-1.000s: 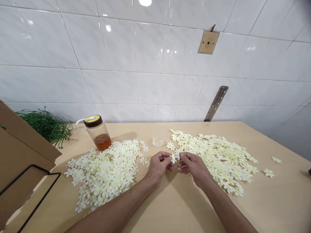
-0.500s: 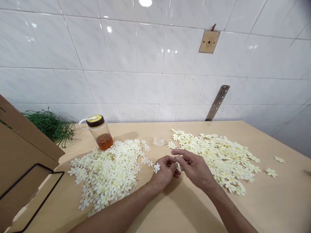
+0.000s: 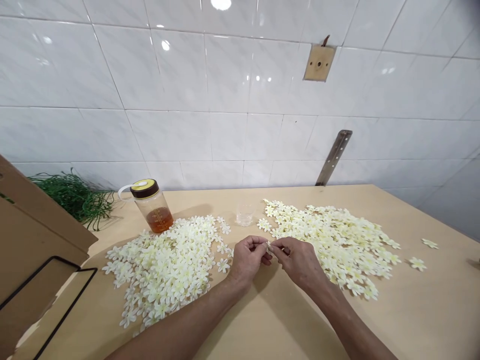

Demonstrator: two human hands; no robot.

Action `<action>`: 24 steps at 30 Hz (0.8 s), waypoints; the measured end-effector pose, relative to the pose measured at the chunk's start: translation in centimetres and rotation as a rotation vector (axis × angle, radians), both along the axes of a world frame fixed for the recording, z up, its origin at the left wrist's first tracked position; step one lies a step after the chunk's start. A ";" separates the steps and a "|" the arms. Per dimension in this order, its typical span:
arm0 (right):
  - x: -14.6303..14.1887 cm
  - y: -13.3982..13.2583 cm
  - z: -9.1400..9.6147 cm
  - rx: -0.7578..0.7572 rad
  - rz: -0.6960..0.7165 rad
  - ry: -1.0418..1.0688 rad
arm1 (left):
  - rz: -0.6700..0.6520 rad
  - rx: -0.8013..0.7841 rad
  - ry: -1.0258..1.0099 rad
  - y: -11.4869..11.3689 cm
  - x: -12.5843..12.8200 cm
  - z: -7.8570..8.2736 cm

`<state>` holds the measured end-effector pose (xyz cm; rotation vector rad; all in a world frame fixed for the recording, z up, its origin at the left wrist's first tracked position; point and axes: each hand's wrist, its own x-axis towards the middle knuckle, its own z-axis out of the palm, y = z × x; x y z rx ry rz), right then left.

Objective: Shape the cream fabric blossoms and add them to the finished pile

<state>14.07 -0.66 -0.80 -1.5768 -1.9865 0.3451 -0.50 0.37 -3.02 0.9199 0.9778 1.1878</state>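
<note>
My left hand point(image 3: 248, 261) and my right hand point(image 3: 298, 257) meet over the middle of the table, thumbs and fingertips pinched together. Between them is a small pale artificial flower point(image 3: 268, 246), mostly hidden by the fingers, and both hands grip it. To the left of my left hand spreads a heap of white-cream artificial flowers point(image 3: 170, 267), with a single flower point(image 3: 222, 265) lying by the wrist. Beyond and right of my right hand lies a second, yellower heap of flowers point(image 3: 337, 240). A small clear cup point(image 3: 244, 216) stands just past my hands.
A bottle of amber liquid point(image 3: 159, 219) stands behind the left heap. At far left are a cardboard box point(image 3: 41, 250), a black wire frame point(image 3: 69, 310) and green artificial grass point(image 3: 73, 197). Two loose flowers lie at right. A tiled wall point(image 3: 225, 135) closes off the back.
My hands have drawn together, fingertips now meeting on the small flower. A white flower that was at my left hand now lies on the table to its left. The view shifted slightly.
</note>
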 end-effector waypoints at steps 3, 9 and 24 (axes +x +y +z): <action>0.0 -0.1 0.1 0.009 0.001 -0.008 | -0.026 -0.017 -0.035 0.0 -0.2 0.2; -0.2 -0.1 0.0 0.002 0.021 -0.006 | -0.026 -0.031 -0.027 -0.1 -0.2 0.3; -1.2 0.2 -1.6 -0.075 -0.079 0.088 | 0.011 0.026 0.082 0.3 0.0 -1.0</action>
